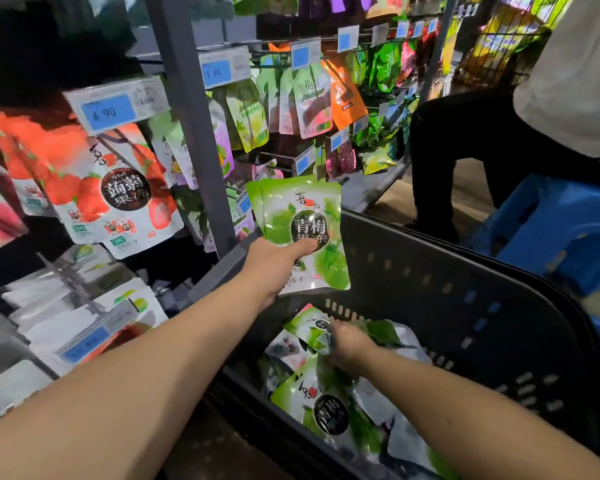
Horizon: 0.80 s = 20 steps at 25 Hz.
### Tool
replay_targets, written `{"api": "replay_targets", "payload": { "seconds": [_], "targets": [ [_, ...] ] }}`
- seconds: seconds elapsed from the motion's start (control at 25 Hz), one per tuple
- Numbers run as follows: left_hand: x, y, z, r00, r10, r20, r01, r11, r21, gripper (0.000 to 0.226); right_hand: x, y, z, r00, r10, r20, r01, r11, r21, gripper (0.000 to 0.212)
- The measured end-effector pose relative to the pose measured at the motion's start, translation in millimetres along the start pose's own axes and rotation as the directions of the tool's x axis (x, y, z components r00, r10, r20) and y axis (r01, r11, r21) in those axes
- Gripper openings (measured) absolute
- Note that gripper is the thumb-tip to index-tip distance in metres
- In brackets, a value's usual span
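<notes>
Left hand (274,261) pinches two green pouches (305,216) over one dark basket (430,271); right hand (350,344) blurred, grip unclear.

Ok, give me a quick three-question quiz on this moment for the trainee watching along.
1. True or false: the left hand grips a green pouch.
2. Where is the right hand? A) on a shelf hook B) down in the dark basket, among the pouches lying there C) on the floor
3. Fill in: the blue price tag above the red strawberry pouches reads ___.
Key: 1 true; 2 B; 3 4 90.
</notes>
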<state>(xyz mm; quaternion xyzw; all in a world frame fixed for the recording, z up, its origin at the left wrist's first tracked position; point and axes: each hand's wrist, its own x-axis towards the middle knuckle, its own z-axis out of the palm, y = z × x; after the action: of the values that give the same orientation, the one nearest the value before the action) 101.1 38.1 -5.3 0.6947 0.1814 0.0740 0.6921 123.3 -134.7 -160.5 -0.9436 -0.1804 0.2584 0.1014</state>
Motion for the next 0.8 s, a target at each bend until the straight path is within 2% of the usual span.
{"api": "replay_targets", "payload": {
  "seconds": [0.16, 0.32, 0.4, 0.44, 0.52, 0.56, 0.6, 0.64, 0.72, 0.8],
  "targets": [
    [3.2, 2.4, -9.0, 0.999, -0.034, -0.026, 0.035, 0.999, 0.038, 0.014, 2.5, 7.8, 21.1, 0.999, -0.036, 0.016, 0.038, 0.986, -0.162, 0.056],
    [-0.1, 3.1, -16.6, 0.997, -0.051, -0.056, 0.055, 0.996, 0.077, 0.027, -5.2, 13.3, 18.3, 0.998, -0.029, 0.059, 0.041, 0.973, -0.226, 0.046],
    [-5.0, 5.4, -18.9, 0.996, -0.06, -0.059, 0.065, 0.994, 0.089, 0.032, -17.7, 12.3, 7.3, 0.999, -0.025, 0.031, 0.031, 0.97, -0.24, 0.036],
    [-7.6, 7.0, -19.5, 0.996, -0.061, -0.059, 0.066, 0.994, 0.086, 0.04, -26.0, 11.1, -0.8, 1.0, -0.02, -0.008, 0.018, 0.972, -0.233, 0.031],
    [-13.4, 11.8, -20.2, 0.996, -0.054, -0.075, 0.06, 0.995, 0.076, 0.073, -38.9, 11.0, -21.9, 0.992, 0.001, -0.13, -0.024, 0.984, -0.178, 0.024],
    [-13.1, 10.9, -21.7, 0.995, -0.047, -0.083, 0.054, 0.996, 0.078, 0.091, -44.1, 11.8, -34.4, 0.983, 0.04, -0.178, -0.058, 0.993, -0.099, 0.021],
    [-16.6, 14.2, -22.8, 0.995, -0.045, -0.091, 0.053, 0.995, 0.087, 0.098, -49.2, 14.0, -48.0, 0.972, 0.096, -0.213, -0.092, 0.995, 0.032, 0.019],
    [-22.9, 19.0, -24.0, 0.995, -0.037, -0.098, 0.046, 0.995, 0.085, 0.09, -54.5, 16.8, -61.0, 0.961, 0.16, -0.224, -0.112, 0.971, 0.21, 0.015],
    [-36.9, 30.1, -29.4, 0.993, -0.02, -0.117, 0.027, 0.998, 0.059, 0.056, -71.4, 19.0, -83.0, 0.945, 0.258, -0.201, -0.093, 0.8, 0.592, 0.012],
    [-48.7, 36.1, -35.9, 0.991, -0.003, -0.132, 0.007, 0.999, 0.033, 0.033, -93.8, 17.1, -100.9, 0.952, 0.27, -0.147, -0.02, 0.533, 0.846, 0.018]
  ]
}}
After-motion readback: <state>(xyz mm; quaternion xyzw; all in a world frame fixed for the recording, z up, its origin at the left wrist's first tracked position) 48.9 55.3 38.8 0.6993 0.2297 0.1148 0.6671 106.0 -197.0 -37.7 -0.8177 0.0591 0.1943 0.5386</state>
